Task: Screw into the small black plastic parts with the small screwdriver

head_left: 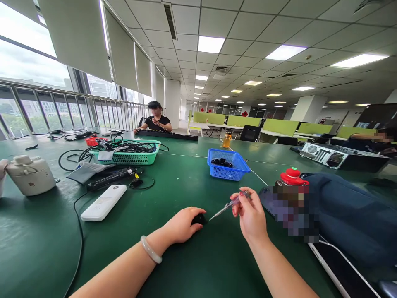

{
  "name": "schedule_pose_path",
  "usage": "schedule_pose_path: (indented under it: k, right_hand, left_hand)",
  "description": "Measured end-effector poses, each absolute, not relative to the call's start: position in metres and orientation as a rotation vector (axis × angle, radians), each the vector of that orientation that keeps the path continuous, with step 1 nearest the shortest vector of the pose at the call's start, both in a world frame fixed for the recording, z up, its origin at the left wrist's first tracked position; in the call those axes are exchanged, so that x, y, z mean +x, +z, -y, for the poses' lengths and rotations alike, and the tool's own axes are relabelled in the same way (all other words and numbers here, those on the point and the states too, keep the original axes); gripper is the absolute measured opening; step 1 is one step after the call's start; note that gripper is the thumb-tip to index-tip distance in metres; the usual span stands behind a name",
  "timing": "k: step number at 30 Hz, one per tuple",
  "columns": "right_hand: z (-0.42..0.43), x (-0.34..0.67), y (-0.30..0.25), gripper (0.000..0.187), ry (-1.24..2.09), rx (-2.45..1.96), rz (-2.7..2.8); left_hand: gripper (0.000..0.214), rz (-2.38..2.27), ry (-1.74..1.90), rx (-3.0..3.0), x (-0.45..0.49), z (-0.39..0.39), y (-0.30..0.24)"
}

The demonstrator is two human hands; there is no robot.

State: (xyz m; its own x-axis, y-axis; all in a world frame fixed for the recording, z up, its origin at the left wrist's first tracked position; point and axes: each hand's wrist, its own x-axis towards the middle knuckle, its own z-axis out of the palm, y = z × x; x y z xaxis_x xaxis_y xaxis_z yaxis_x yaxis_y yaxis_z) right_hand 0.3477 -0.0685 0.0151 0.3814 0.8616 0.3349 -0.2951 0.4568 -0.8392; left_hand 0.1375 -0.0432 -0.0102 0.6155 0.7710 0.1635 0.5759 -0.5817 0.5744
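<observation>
My left hand (183, 224) rests on the green table and grips a small black part (200, 219) between thumb and fingers; its exact kind is mostly hidden by my hand. Held in my right hand (252, 213) is a screwdriver (228, 205) with a clear handle and a thin metal shaft. Its tip points down and left, close beside the black part; I cannot tell whether they touch. Beyond my hands stands a blue plastic basket (229, 170) with several small black pieces (222, 162) inside.
A white power bank (104, 203), a black cable (81, 231) and a green basket (133, 157) of cables lie left. A beige jug (31, 174) stands far left. On the right are a dark blue bag (344, 207), a red-lidded jar (292, 177) and a tablet (344, 269). A person (154, 120) sits opposite.
</observation>
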Motion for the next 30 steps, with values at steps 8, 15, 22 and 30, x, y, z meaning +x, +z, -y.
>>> schedule_pose_path:
  k: [8, 15, 22, 30]
  right_hand:
    - [0.108, 0.314, 0.01, 0.022, -0.048, -0.623, 1.815]
    - [0.11, 0.287, 0.001, 0.019, -0.431, -0.404, 2.401]
    - [0.109, 0.284, -0.009, 0.031, -0.438, -0.465, 2.445]
    - [0.106, 0.277, -0.02, 0.028, -0.522, -0.492, 2.474]
  left_hand:
    - [0.032, -0.905, 0.678, 2.331, 0.141, 0.038, -0.019]
    - [0.045, -0.908, 0.705, 2.33, 0.139, 0.03, -0.031]
    - [0.045, -0.888, 0.689, 2.347, 0.138, 0.034, -0.023]
    - [0.047, -0.894, 0.641, 2.408, 0.136, 0.037, -0.018]
